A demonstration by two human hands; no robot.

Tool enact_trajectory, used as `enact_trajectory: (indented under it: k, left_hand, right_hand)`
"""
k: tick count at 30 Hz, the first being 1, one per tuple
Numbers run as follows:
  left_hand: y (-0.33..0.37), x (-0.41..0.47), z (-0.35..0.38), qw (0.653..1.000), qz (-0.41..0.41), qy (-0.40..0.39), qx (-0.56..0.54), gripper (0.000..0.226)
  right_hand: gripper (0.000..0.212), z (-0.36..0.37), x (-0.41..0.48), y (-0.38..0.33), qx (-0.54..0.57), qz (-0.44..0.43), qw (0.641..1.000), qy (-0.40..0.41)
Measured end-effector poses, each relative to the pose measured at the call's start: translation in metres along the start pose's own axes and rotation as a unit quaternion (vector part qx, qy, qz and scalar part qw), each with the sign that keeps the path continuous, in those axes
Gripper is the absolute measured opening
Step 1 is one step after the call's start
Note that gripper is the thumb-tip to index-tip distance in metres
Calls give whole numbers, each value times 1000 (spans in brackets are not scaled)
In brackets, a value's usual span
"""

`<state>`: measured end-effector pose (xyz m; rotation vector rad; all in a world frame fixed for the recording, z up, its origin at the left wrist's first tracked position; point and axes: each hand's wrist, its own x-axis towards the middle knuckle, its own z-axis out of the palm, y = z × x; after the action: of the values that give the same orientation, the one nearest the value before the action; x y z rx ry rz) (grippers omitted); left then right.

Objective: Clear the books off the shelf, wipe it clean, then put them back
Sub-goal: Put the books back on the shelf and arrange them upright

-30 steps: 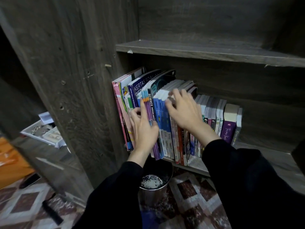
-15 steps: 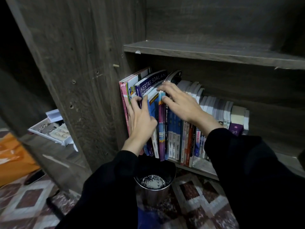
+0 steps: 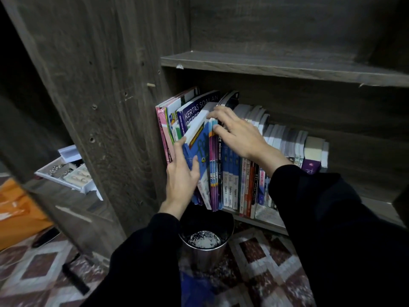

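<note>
Head view: left hand (image 3: 181,180) fingers grip blue book (image 3: 199,147); right hand (image 3: 241,138) fingers rest extended on shelved books (image 3: 287,140); bin (image 3: 205,260) holds white debris (image 3: 204,239).

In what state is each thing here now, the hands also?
blue book: tilted out of the row, held.
left hand: grips the blue book.
other books: standing on the shelf.
right hand: fingers rest on book tops.
metal bin: open, no lid.
</note>
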<state>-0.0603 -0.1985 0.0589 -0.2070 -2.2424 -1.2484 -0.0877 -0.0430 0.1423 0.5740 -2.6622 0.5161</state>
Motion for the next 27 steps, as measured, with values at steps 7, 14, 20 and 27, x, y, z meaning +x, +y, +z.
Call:
enact_trajectory:
  k: [7, 14, 20, 27]
  left_hand:
    - [-4, -19, -14, 998, 35, 44, 12, 52]
    - [3, -17, -19, 997, -41, -59, -25, 73]
    - [55, -7, -70, 996, 7, -75, 50, 63]
    - [107, 6, -119, 980, 42, -156, 113, 49]
  right_hand:
    - [35, 2, 2, 0, -2, 0, 1000, 7]
    - [35, 2, 3, -1, 4, 3, 1000, 6]
    - [37, 5, 9, 0, 3, -3, 1000, -12]
    - [47, 4, -8, 6, 47, 47, 992, 110]
